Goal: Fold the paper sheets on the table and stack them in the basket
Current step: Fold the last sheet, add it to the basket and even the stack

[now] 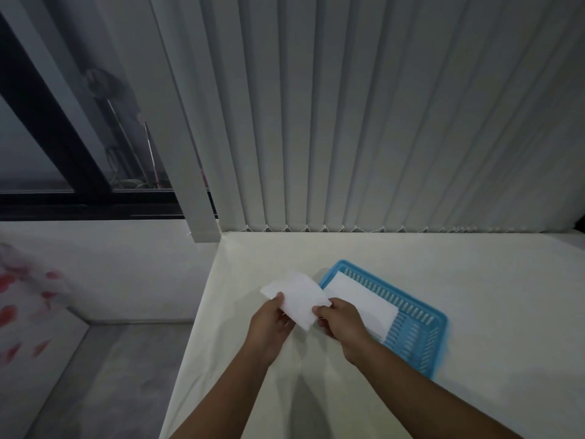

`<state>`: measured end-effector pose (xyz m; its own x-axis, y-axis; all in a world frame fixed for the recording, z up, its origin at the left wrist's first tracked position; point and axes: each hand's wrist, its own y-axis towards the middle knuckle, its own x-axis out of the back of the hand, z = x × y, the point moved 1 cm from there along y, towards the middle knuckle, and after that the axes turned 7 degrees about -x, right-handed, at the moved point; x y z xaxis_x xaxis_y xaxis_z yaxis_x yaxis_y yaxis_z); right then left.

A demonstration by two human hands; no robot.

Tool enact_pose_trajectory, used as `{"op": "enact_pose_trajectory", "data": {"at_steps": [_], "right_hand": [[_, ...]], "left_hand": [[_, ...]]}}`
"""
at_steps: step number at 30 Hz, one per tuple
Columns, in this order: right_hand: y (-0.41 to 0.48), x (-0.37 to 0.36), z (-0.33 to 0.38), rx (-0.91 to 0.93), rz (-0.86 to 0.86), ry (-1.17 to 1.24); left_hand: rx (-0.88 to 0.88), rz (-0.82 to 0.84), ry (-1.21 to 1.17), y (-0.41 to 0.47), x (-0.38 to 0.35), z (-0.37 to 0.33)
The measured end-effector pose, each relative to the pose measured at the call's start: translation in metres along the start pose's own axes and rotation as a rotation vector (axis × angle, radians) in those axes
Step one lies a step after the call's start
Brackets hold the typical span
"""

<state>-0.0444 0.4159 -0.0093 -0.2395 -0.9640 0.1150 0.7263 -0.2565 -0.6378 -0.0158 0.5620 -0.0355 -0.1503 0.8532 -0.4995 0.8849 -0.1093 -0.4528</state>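
A folded white paper sheet [297,298] is held above the table, just left of the blue slotted basket [418,331]. My left hand [271,327] pinches its left edge with the thumb on top. My right hand [340,321] pinches its right lower edge. Inside the basket lies another folded white paper [361,299], flat against its left side; my right hand covers its near corner.
The table [474,280] has a cream cloth and its left edge drops to a grey floor [95,375]. Vertical blinds [380,122] hang along the table's far edge. A dark window [47,137] is at the left.
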Motion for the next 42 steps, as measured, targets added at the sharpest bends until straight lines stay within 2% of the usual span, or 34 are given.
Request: {"op": "enact_pose_trajectory", "data": {"at_steps": [3, 6, 8, 11, 16, 20, 23, 29, 32, 35, 39, 42], "right_hand": [[-0.002, 0.025, -0.004, -0.055, 0.013, 0.185], [-0.009, 0.042, -0.002, -0.132, 0.097, 0.431], [-0.013, 0.053, -0.004, -0.119, 0.101, 0.465], [-0.016, 0.072, -0.003, -0.005, 0.016, 0.388], [-0.014, 0.116, -0.005, 0.178, -0.087, 0.095], [-0.005, 0.142, -0.016, 0.181, -0.073, 0.042], [0.001, 0.151, -0.028, 0.139, -0.082, 0.162], [0.012, 0.164, -0.044, 0.080, -0.254, 0.173], [0.014, 0.163, -0.054, -0.018, -0.142, 0.227], [0.021, 0.158, -0.066, -0.098, -0.075, 0.235], [0.027, 0.154, -0.069, -0.082, -0.158, 0.287], [0.033, 0.149, -0.064, -0.088, -0.201, 0.343]], "left_hand": [[-0.028, 0.018, 0.055, -0.002, -0.016, 0.003], [-0.064, 0.063, 0.080, -0.008, -0.044, 0.015], [-0.078, 0.092, 0.086, -0.014, -0.062, 0.025], [-0.072, 0.121, 0.082, -0.018, -0.078, 0.029], [-0.073, 0.166, 0.024, -0.008, -0.091, 0.026], [-0.101, 0.155, 0.223, 0.001, -0.093, 0.038], [-0.115, 0.128, 0.437, 0.002, -0.095, 0.048], [-0.210, 0.014, 0.769, 0.006, -0.100, 0.054], [-0.240, -0.005, 0.870, 0.006, -0.103, 0.056], [-0.305, 0.026, 1.092, 0.013, -0.103, 0.055], [-0.357, 0.105, 1.231, 0.028, -0.105, 0.046], [-0.370, 0.092, 1.226, 0.046, -0.105, 0.034]]}}
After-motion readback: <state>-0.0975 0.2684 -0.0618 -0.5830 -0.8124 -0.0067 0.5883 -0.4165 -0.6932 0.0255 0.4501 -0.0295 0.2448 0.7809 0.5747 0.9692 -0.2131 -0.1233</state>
